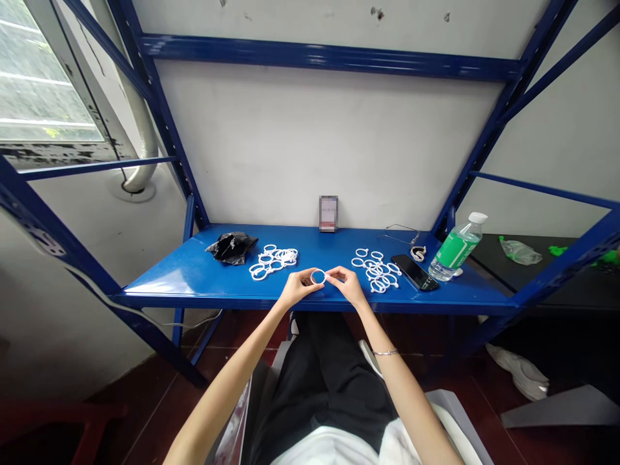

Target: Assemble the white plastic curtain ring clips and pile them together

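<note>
A small white ring [318,277] is held between my two hands, just above the front edge of the blue shelf. My left hand [299,287] grips its left side with thumb and fingers. On the ring's right side, my right hand [345,282] pinches it with the fingertips. A pile of white rings [274,259] lies to the left of my hands. Another loose group of white rings [380,271], with small knobs on them, lies to the right. Fine details of the held ring are too small to make out.
A crumpled black plastic bag [232,247] lies at the left of the blue shelf [194,278]. A phone-like device [328,214] leans on the back wall. At the right are a black phone [415,272], a green-labelled bottle [458,248], a coiled white cable [418,252] and thin-framed glasses [400,234].
</note>
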Motion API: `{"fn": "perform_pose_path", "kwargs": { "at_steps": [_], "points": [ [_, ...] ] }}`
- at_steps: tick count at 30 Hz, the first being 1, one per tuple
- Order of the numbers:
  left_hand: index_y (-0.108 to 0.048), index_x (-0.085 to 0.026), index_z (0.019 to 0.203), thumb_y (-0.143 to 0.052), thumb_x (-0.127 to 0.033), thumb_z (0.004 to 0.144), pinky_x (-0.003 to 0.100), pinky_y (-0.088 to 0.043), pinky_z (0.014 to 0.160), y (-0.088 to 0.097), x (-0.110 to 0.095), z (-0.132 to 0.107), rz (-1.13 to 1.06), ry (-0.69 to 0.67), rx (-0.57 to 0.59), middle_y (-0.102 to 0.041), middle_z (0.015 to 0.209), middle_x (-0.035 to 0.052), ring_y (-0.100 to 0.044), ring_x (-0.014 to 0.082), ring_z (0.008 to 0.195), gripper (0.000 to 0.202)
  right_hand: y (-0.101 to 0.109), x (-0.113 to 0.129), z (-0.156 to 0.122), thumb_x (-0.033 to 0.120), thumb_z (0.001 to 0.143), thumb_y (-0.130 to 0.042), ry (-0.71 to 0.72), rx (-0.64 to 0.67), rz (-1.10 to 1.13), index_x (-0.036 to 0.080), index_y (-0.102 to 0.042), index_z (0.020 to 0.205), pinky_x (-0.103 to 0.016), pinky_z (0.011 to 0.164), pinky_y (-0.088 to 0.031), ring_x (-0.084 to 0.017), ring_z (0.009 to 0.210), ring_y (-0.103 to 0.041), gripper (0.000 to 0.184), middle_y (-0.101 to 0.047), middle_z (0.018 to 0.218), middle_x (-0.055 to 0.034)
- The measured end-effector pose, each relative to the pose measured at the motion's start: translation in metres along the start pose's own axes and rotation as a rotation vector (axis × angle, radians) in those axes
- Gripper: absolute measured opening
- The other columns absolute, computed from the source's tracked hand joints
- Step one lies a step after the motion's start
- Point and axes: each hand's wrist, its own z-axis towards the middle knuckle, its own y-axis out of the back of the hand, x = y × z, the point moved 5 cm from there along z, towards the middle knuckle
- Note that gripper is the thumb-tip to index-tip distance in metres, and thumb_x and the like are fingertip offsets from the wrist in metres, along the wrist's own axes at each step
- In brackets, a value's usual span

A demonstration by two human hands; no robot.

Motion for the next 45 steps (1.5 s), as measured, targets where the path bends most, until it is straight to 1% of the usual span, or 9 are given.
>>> {"fn": "perform_pose_path", "kwargs": {
  "at_steps": [3, 8, 22, 29, 34, 40, 45],
  "points": [
    [-0.066, -0.013, 0.111, -0.07, -0.051, 0.07, 0.025, -0.05, 0.059, -0.0007, -0.0008, -0.0004, 0.028, -0.008, -0.008, -0.068, 0.069, 0.0031, -0.061, 0.0167, 0.062, 0.055, 0.001, -0.0023, 0.0, 0.047, 0.076, -0.07, -0.001, -0.018, -0.002, 0.02, -0.068, 0.083, -0.038, 0.079, -0.054, -0.024, 0.081, -0.067, 0.027, -0.07, 0.085, -0.0056],
    [-0.068, -0.014, 0.109, -0.072, -0.05, 0.069, 0.022, -0.046, 0.053, -0.0015, -0.001, -0.0006, 0.066, -0.029, -0.032, -0.066, 0.064, 0.0015, -0.059, 0.0149, 0.057, 0.054, 0.001, -0.0042, 0.0, 0.047, 0.078, -0.068, -0.003, -0.008, -0.036, 0.021, -0.064, 0.079, -0.038, 0.077, -0.054, -0.023, 0.079, -0.066, 0.027, -0.07, 0.084, -0.005],
    [-0.067, -0.011, 0.112, -0.073, -0.049, 0.068, 0.021, -0.046, 0.05, -0.004, -0.0016, -0.0024, 0.092, -0.025, -0.082, -0.064, 0.058, 0.0003, -0.055, 0.0127, 0.051, 0.058, 0.0011, -0.0014, -0.0004, 0.045, 0.079, -0.066, 0.032, -0.01, -0.057, 0.021, -0.06, 0.073, -0.036, 0.074, -0.051, -0.022, 0.075, -0.063, 0.026, -0.065, 0.076, -0.0024],
    [-0.068, -0.011, 0.109, -0.07, -0.051, 0.069, 0.019, -0.039, 0.047, -0.0052, 0.0002, -0.0025, 0.11, -0.036, -0.074, -0.06, 0.053, -0.0012, -0.049, 0.0099, 0.047, 0.056, 0.001, -0.0028, -0.0002, 0.046, 0.079, -0.066, 0.034, -0.023, -0.066, 0.02, -0.059, 0.07, -0.034, 0.072, -0.05, -0.021, 0.073, -0.062, 0.028, -0.064, 0.074, -0.0023],
    [-0.068, -0.011, 0.109, -0.069, -0.052, 0.07, 0.018, -0.037, 0.046, -0.0057, 0.0009, -0.0019, 0.116, -0.031, -0.068, -0.059, 0.052, -0.0016, -0.048, 0.0094, 0.046, 0.056, 0.001, -0.0039, -0.0001, 0.043, 0.079, -0.067, 0.031, -0.024, -0.053, 0.019, -0.061, 0.075, -0.034, 0.073, -0.05, -0.021, 0.075, -0.063, 0.025, -0.066, 0.078, -0.0035],
    [-0.066, -0.013, 0.111, -0.067, -0.052, 0.072, 0.018, -0.039, 0.047, -0.0062, 0.0017, -0.001, 0.136, -0.042, -0.067, -0.058, 0.054, -0.0017, -0.05, 0.0104, 0.049, 0.055, 0.0011, -0.0032, 0.0006, 0.042, 0.08, -0.067, 0.004, 0.003, -0.016, 0.019, -0.064, 0.083, -0.033, 0.073, -0.051, -0.02, 0.077, -0.064, 0.023, -0.067, 0.081, -0.0038],
    [-0.063, -0.011, 0.115, -0.065, -0.053, 0.074, 0.02, -0.04, 0.05, -0.0074, 0.0026, -0.0001, 0.137, -0.042, -0.06, -0.059, 0.057, -0.0009, -0.051, 0.0108, 0.051, 0.058, 0.0005, -0.0034, 0.0008, 0.041, 0.081, -0.065, 0.002, 0.011, -0.02, 0.019, -0.064, 0.085, -0.032, 0.074, -0.051, -0.02, 0.078, -0.064, 0.023, -0.066, 0.082, -0.0034]
  ]
}}
